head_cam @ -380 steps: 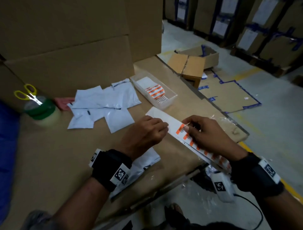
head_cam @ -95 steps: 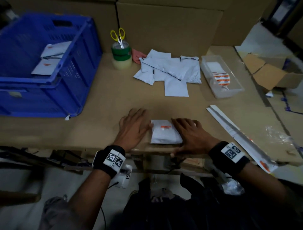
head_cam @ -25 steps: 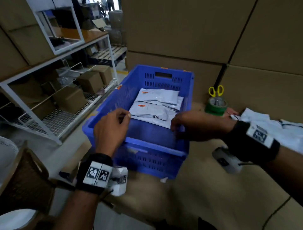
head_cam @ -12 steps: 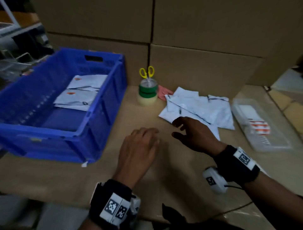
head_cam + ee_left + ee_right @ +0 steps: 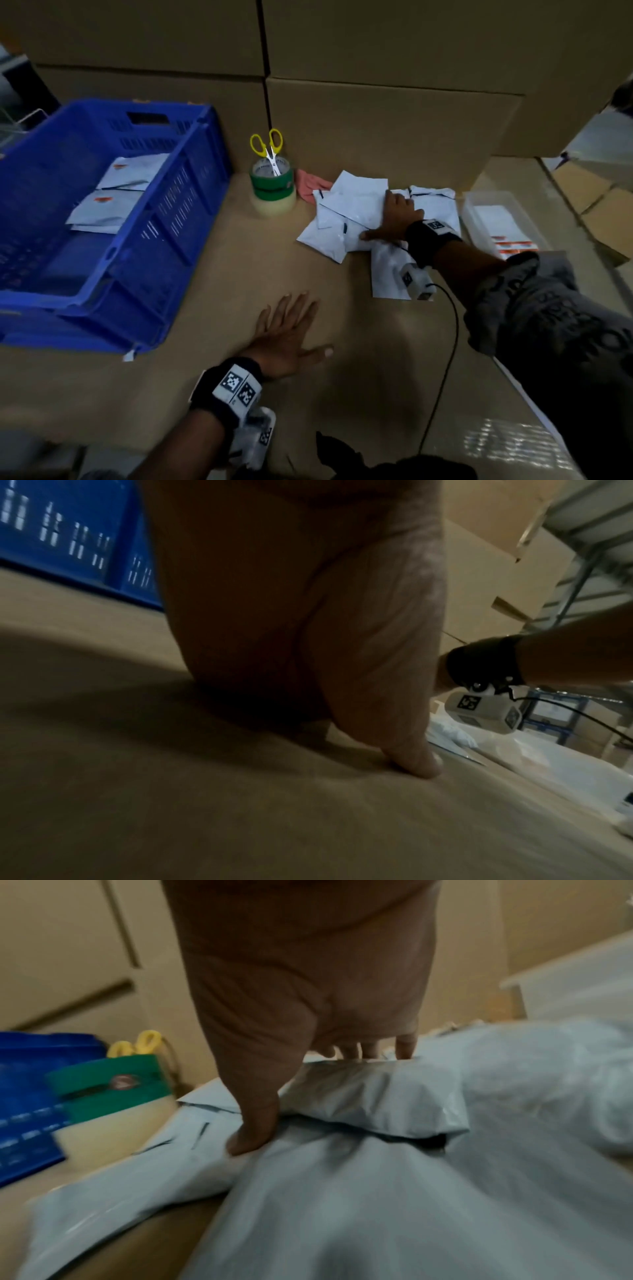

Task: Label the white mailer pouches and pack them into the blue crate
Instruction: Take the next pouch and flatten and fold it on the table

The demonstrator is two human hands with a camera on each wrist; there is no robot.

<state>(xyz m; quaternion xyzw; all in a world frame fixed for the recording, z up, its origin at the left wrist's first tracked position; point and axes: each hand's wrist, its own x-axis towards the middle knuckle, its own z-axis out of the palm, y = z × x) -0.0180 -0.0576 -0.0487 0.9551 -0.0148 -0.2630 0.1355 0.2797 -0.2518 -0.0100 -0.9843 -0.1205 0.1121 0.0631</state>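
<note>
Two labelled pouches (image 5: 102, 205) lie flat in the blue crate (image 5: 113, 274), which stands left of the tape rolls (image 5: 273, 192) on the cardboard table (image 5: 205, 342). Right of the rolls, the pile of white mailer pouches (image 5: 346, 212) spreads at mixed angles. The nearest pouch (image 5: 387, 274) has its long axis running toward the person. The right hand (image 5: 394, 216) rests on the top pouch (image 5: 369, 1096), fingers over its far edge, thumb on its near side. The left hand (image 5: 287, 335) lies flat, fingers spread, nearer the person than the rolls. Yellow scissors (image 5: 267, 147) stand in the rolls.

black wristbands (image 5: 430, 240) — tagged; grey sleeve (image 5: 534, 301), perhaps printed
</note>
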